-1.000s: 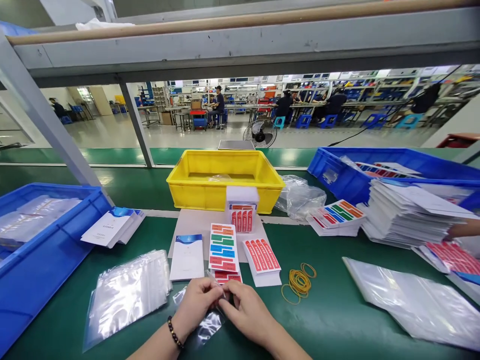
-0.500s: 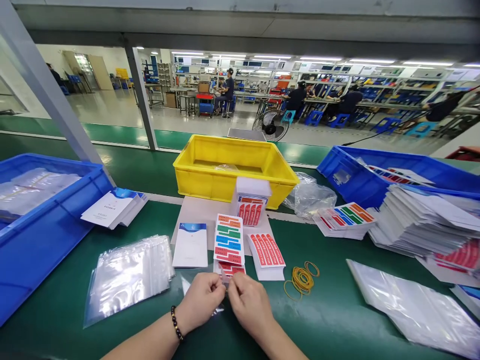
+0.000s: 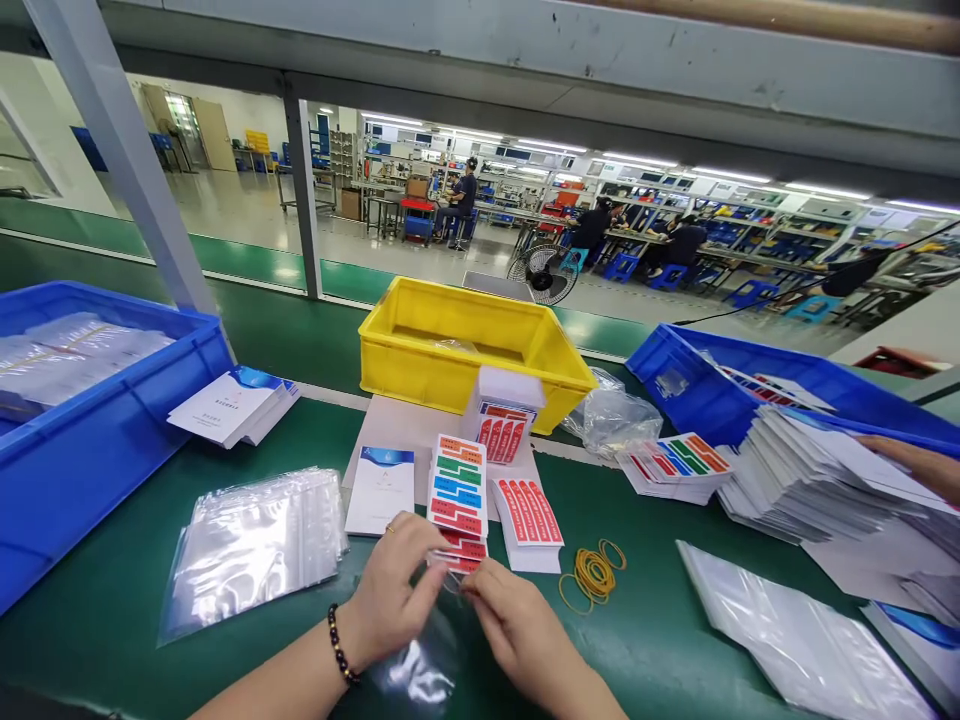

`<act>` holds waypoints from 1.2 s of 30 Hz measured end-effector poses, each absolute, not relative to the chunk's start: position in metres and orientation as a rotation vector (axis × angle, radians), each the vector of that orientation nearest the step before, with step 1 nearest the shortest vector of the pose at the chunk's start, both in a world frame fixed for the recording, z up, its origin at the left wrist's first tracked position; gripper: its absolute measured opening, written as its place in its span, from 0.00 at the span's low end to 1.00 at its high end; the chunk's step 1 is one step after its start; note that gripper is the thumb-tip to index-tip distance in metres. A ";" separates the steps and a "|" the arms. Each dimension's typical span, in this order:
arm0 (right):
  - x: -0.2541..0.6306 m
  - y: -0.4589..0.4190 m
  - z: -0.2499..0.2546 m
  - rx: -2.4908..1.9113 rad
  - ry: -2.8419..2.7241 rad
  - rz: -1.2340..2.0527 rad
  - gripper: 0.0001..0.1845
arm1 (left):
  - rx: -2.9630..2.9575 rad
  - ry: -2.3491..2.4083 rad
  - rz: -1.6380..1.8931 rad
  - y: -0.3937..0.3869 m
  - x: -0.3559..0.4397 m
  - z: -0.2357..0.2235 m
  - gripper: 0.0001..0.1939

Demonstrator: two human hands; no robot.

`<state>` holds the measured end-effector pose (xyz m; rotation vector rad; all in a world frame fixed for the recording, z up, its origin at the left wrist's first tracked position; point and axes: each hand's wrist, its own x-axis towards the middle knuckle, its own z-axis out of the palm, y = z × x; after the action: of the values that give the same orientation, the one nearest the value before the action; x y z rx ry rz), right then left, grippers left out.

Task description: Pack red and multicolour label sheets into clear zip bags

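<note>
My left hand (image 3: 397, 585), with a dark beaded bracelet and a ring, pinches the upper edge of a clear plastic bag (image 3: 418, 670). My right hand (image 3: 521, 622) grips the same edge from the other side, fingers pressed together. The bag hangs down towards me between the hands, partly hidden by them. Just beyond my fingertips lies a stack of colourful sticker sheets (image 3: 457, 485). Left of it is a white booklet with a blue top (image 3: 381, 495), and to the right a stack of red sticker sheets (image 3: 528, 525).
Flat clear bags (image 3: 262, 540) lie at left, rubber bands (image 3: 594, 575) at right. A yellow bin (image 3: 450, 375) stands behind, with blue bins (image 3: 112, 440) at both sides. Another person's hand (image 3: 911, 465) reaches over a tall paper pile (image 3: 817, 480). A metal beam (image 3: 525, 60) crosses overhead.
My hands have moved slightly apart, and the bag now shows below them. Another person's hand has appeared at the right by the paper pile. The view has tilted slightly.
</note>
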<state>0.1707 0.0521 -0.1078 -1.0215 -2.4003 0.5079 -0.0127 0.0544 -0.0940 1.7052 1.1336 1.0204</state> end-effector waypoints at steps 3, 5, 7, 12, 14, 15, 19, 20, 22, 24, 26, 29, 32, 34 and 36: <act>0.182 0.051 -0.095 -0.993 -2.404 0.693 0.10 | 2.155 0.906 0.901 0.050 -0.015 -0.091 0.11; 0.186 0.049 -0.088 -1.011 -2.429 0.736 0.10 | 2.223 0.921 0.772 0.049 -0.014 -0.095 0.09; 0.187 0.046 -0.084 -1.049 -2.474 0.776 0.10 | 2.225 0.978 0.707 0.049 -0.011 -0.099 0.06; 0.193 0.042 -0.080 -1.182 -2.631 0.871 0.02 | 2.262 0.994 0.594 0.050 -0.010 -0.104 0.04; 0.201 0.041 -0.076 -1.219 -2.653 0.884 0.05 | 2.279 1.063 0.520 0.050 -0.011 -0.103 0.05; 0.206 0.041 -0.073 -1.224 -2.656 0.896 0.07 | 2.282 1.099 0.485 0.050 -0.012 -0.102 0.06; 0.204 0.045 -0.062 -1.131 -2.674 0.875 0.11 | 2.294 1.121 0.352 0.047 -0.011 -0.102 0.06; 0.196 0.049 -0.061 -1.097 -2.664 0.811 0.11 | 2.290 1.098 0.322 0.046 -0.010 -0.103 0.07; 0.172 0.061 -0.064 -1.033 -2.623 0.616 0.12 | 2.257 1.013 0.281 0.045 -0.008 -0.106 0.07; 0.140 0.077 -0.071 -0.942 -2.621 0.392 0.12 | 2.219 0.909 0.262 0.044 -0.006 -0.109 0.07; 0.108 0.093 -0.080 -0.893 -2.706 0.211 0.12 | 2.206 0.837 0.246 0.044 -0.006 -0.112 0.07; 0.076 0.109 -0.091 -0.956 -2.853 0.054 0.32 | 2.203 0.808 0.231 0.046 -0.008 -0.115 0.05; 0.067 0.114 -0.096 -0.981 -2.919 0.051 0.22 | 2.110 0.791 0.270 0.045 -0.009 -0.117 0.05; 0.073 0.114 -0.095 -0.944 -2.856 0.088 0.07 | 1.975 0.800 0.352 0.045 -0.009 -0.119 0.05; 0.086 0.114 -0.088 -0.888 -2.687 0.092 0.09 | 1.747 0.793 0.493 0.044 -0.008 -0.119 0.09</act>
<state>0.0856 0.1142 -0.0883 -0.8882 -2.6866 0.0919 -0.0077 0.0444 -0.1192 1.7466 0.7929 0.4932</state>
